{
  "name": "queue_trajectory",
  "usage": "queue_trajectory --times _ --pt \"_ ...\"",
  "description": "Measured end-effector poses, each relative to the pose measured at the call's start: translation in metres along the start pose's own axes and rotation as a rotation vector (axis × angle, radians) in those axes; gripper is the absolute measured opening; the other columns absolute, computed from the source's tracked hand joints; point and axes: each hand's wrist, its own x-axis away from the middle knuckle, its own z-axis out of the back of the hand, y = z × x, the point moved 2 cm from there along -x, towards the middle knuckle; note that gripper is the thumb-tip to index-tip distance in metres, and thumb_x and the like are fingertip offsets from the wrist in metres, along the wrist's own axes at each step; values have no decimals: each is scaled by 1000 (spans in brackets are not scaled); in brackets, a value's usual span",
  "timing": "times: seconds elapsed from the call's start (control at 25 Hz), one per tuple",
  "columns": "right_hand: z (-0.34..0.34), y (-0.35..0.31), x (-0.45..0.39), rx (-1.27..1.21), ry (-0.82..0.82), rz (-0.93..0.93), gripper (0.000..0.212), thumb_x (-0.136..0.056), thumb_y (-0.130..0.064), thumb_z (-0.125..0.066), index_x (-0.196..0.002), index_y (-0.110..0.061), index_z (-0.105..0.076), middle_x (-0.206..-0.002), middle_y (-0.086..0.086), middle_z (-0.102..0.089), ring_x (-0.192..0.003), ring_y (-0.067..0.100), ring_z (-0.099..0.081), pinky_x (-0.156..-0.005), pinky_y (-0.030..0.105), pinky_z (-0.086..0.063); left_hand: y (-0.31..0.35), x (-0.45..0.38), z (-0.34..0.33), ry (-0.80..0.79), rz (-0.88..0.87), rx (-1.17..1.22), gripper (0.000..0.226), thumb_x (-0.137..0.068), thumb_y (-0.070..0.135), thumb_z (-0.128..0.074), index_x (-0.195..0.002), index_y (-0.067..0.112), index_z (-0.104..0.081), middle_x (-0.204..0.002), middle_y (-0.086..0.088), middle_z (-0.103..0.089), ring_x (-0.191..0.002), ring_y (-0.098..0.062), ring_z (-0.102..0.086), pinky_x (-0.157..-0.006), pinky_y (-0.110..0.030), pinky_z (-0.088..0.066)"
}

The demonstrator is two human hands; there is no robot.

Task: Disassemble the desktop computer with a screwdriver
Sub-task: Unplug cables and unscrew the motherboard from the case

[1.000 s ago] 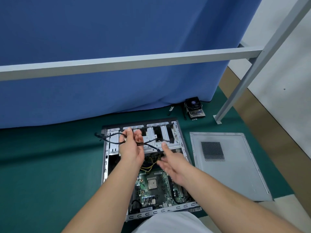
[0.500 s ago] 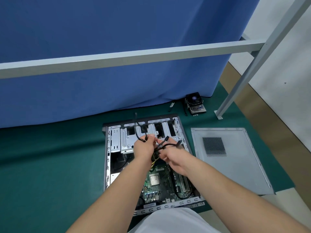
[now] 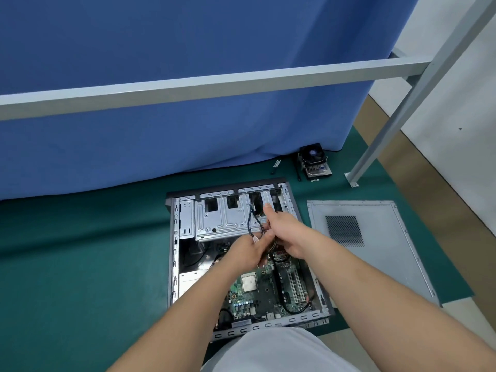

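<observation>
The opened computer case (image 3: pixel 175 237) lies flat on the green mat, its drive cage (image 3: pixel 220 216) at the far end and the green motherboard (image 3: pixel 257 294) nearer me. Both hands meet over the middle of the case. My left hand (image 3: pixel 248 251) grips a bundle of black cables (image 3: pixel 252 218) that loops up over the drive cage. My right hand (image 3: pixel 284 234) closes round the same bundle from the right, thumb pointing up. No screwdriver shows in either hand.
The removed side panel (image 3: pixel 375 253) lies on the mat right of the case. A CPU cooler with fan (image 3: pixel 314 162) and a small dark tool (image 3: pixel 275 166) sit by the blue curtain. A grey metal frame bar (image 3: pixel 214 87) crosses overhead, its leg (image 3: pixel 375 146) at right.
Both hands have moved right and nearer along the case. The cable bundle, earlier stretched out to the left over the drive cage, is now gathered between the two hands.
</observation>
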Motion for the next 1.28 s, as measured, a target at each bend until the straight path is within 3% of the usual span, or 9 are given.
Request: queue_trajectory --times 0.12,0.24,0.36,0.52,0.64,0.84,0.96,1.08,1.28 --pt "-3 -3 2 51 -187 -39 65 -82 -76 -62 -115 -22 -48 -108 5 -72 -93 17 -71 -89 37 -53 1 4 1 -117 -96 -48 53 -96 65 -52 -83 13 -58 -50 7 -62 -43 -5 -54 -51 -17 -46" --pt "-7 4 -2 91 -176 23 61 -82 -49 -82 -121 -12 -53 -118 14 -69 -99 27 -72 -84 47 -62 7 3 8 -210 -237 -160 28 -97 53 -62 -89 26 -60 -52 6 -62 -46 -8 -55 -51 -18 -46" --pt "-6 10 -10 -19 -109 78 16 -101 -24 -64 -108 -10 -64 -101 10 -76 -89 22 -72 -92 48 -60 6 0 7 -291 -137 -67 18 -99 36 -66 -102 19 -63 -73 1 -73 -61 -12 -70 -60 -22 -58" --pt "-5 9 -14 -235 -86 70 13 -108 -21 -50 -116 -11 -53 -94 5 -80 -86 25 -74 -85 47 -58 -7 2 2 -117 -58 429 18 -100 13 -63 -117 6 -62 -102 -12 -73 -74 -19 -72 -63 -27 -58" --pt "-7 7 -15 -233 -52 58 22 -107 -24 -53 -116 -6 -61 -101 7 -79 -87 26 -70 -74 40 -55 -11 8 7 -195 -27 698 27 -95 31 -71 -106 9 -60 -79 -3 -64 -59 -11 -48 -52 -21 -40" --pt "-14 6 -13 -187 -19 45 30 -104 -38 -57 -98 -11 -66 -77 2 -76 -59 15 -66 -49 27 -50 -3 7 18 -353 8 576 36 -98 48 -63 -101 11 -63 -69 4 -45 -57 -9 -30 -53 -21 -27" --pt "-9 9 -12 -65 11 36 50 -98 -46 -64 -130 -8 -57 -120 11 -72 -85 18 -66 -74 35 -59 -9 6 29 -335 46 518 29 -103 37 -59 -96 9 -59 -69 -1 -53 -54 -10 -39 -49 -20 -33" --pt "7 16 -1 236 186 193 107 -86 -35 -80 -162 -25 -6 -164 5 -30 -143 27 -42 -118 46 -36 -17 10 44 -343 38 379 31 -103 36 -59 -102 5 -61 -65 0 -51 -50 -10 -36 -46 -21 -29" --pt "12 14 16 1195 37 830 124 -77 -20 -81 -157 -49 9 -167 -22 19 -157 19 12 -125 48 -4 -15 1 61 -531 25 242 31 -96 39 -71 -99 9 -67 -64 1 -48 -50 -12 -32 -49 -21 -29"
